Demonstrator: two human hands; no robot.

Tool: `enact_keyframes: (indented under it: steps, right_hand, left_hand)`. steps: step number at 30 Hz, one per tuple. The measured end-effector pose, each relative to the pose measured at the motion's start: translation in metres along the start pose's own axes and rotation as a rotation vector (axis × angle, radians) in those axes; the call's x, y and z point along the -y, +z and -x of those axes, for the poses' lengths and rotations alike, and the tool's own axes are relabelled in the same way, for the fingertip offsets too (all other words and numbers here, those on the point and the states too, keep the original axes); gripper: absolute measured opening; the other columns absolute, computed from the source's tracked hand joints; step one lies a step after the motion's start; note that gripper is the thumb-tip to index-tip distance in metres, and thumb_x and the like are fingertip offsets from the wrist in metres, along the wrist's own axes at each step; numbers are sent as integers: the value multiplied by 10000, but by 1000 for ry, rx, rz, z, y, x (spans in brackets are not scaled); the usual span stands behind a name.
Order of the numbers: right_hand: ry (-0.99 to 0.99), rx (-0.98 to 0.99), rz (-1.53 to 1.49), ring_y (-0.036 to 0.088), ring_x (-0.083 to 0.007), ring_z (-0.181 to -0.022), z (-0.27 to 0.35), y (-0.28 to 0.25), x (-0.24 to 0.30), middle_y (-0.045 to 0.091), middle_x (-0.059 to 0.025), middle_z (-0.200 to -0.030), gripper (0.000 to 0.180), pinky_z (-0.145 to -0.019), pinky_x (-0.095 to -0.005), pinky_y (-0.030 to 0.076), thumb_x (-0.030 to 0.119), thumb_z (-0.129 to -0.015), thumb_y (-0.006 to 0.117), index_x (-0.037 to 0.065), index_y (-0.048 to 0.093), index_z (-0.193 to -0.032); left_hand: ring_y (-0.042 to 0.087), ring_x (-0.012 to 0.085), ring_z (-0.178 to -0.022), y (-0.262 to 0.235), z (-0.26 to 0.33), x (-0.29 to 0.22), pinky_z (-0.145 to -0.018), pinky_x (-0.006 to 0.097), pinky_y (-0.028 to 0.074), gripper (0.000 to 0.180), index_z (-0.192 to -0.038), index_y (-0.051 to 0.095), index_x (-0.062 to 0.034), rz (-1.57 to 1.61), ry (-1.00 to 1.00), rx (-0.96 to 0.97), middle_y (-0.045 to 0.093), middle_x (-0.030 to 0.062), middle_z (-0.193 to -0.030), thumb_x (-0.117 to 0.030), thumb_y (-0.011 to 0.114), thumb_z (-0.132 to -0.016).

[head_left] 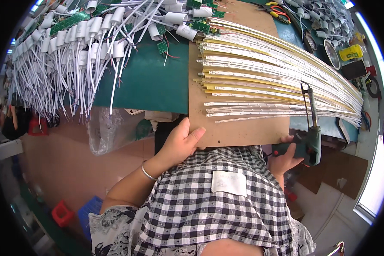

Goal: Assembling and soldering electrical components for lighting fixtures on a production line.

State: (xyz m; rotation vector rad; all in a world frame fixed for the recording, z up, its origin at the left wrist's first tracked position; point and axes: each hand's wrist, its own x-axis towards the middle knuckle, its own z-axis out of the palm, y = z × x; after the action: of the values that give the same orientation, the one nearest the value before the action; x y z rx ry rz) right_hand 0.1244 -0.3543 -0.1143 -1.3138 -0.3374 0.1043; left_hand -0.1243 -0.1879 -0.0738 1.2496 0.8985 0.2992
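Nearest is a checked apron [213, 200] over the person's lap. The left hand [181, 143] rests on the near left corner of a brown board [239, 128], fingers curled loosely around the edge with the thumb on top. The right hand [283, 158] is wrapped tight around the green handle of a soldering iron [310, 128], just off the board's near right corner. The iron's thin metal tip points up and away, close to the strips.

On the board lie many long LED strips [277, 81], white and yellow, side by side, bending off to the far right. Left of the board is a green mat [153, 81]. Farther left hang lots of white cables with plugs [72, 51]. Small green circuit boards [200, 26] sit at the far edge. Yellow-handled pliers [277, 10] lie far right.
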Motion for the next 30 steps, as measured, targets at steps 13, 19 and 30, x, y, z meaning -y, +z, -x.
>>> enact_keyframes:
  steps: [13, 19, 30]
  right_hand:
    - [103, 19, -139, 636, -320, -1005, -20, 10, 58, 638, -169, -1005, 478, -969, -466, 477, 115, -907, 524, 39, 359, -1349]
    - [175, 143, -139, 651, -289, -951, 0, 16, 57, 617, -156, -976, 526, -737, -366, 559, 189, -894, 571, 21, 365, -1348]
    - [163, 20, -96, 639, -236, -890, -16, 8, 40, 628, -165, -1019, 428, -721, -357, 538, 105, -902, 556, 35, 396, -1293]
  left_hand:
    - [266, 326, -1418, 8, -31, -56, -1158, 506, 184, 699, -1424, 430, -112, -1277, 918, 105, 358, 86, -1512, -484, 597, -856]
    - [201, 298, -1449, 3, -32, -33, -1166, 542, 125, 783, -1436, 425, -139, -1331, 835, 325, 320, 63, -1538, -578, 596, -811]
    - [595, 295, -678, -44, 0, -25, -610, 424, 453, 327, -829, 625, -57, -805, 530, -118, 620, 79, -761, -373, 597, -907]
